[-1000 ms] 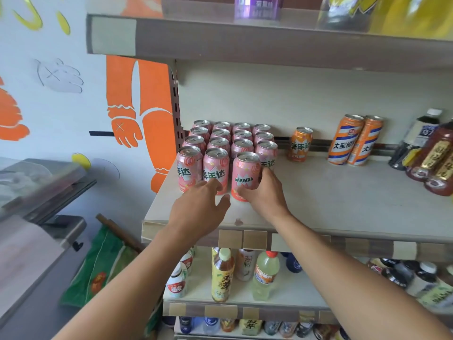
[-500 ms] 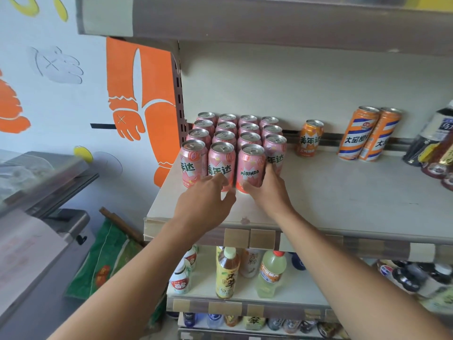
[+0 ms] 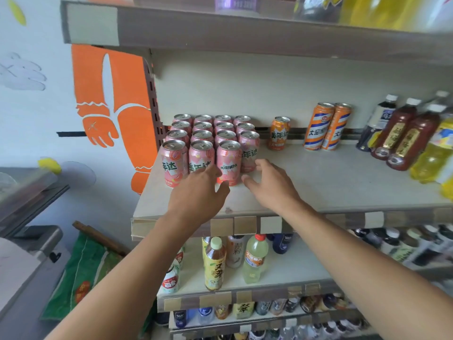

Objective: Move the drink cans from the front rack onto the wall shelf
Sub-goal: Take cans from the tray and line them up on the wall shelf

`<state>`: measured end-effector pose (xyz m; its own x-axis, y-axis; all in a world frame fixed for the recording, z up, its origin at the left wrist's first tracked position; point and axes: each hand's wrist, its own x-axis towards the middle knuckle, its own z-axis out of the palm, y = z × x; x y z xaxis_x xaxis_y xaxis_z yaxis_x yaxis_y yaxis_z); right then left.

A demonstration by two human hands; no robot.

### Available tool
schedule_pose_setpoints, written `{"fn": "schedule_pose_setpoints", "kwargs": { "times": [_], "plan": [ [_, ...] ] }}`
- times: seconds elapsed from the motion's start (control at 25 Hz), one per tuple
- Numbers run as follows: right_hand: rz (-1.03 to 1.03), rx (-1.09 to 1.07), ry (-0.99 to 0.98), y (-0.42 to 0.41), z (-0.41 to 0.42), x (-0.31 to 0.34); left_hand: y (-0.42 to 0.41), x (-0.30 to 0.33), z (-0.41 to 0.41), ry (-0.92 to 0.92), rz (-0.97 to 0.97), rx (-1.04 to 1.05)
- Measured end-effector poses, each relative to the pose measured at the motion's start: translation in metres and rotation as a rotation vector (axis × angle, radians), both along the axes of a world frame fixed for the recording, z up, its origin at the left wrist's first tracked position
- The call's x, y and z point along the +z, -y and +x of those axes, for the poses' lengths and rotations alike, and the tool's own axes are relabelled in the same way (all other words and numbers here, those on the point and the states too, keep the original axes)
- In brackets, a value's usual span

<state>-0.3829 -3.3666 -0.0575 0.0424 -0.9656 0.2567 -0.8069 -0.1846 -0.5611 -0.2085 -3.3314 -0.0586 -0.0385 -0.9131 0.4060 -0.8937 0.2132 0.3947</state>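
While both hands hover loose-fingered, the pink cans stand untouched on the shelf.
Left hand (image 3: 196,192) and right hand (image 3: 269,185), fingers spread and gripping nothing, flank the front pink aluminium Mirinda can (image 3: 228,165); its block of pink cans sits at the left end of the beige wall shelf (image 3: 331,182), with a short orange can (image 3: 279,133) further right.

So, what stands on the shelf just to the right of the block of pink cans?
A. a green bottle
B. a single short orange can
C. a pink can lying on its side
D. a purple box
B: a single short orange can stands upright at the back of the shelf, apart from the pink cans; two taller orange cans stand further right.
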Motion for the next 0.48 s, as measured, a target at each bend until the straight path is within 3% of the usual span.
{"fn": "schedule_pose_setpoints", "kwargs": {
  "times": [0.48],
  "plan": [
    [-0.166, -0.317, -0.246, -0.101, -0.138, 0.037, -0.010, 0.028, -0.160, -0.018, -0.101, -0.425]
  ]
}}
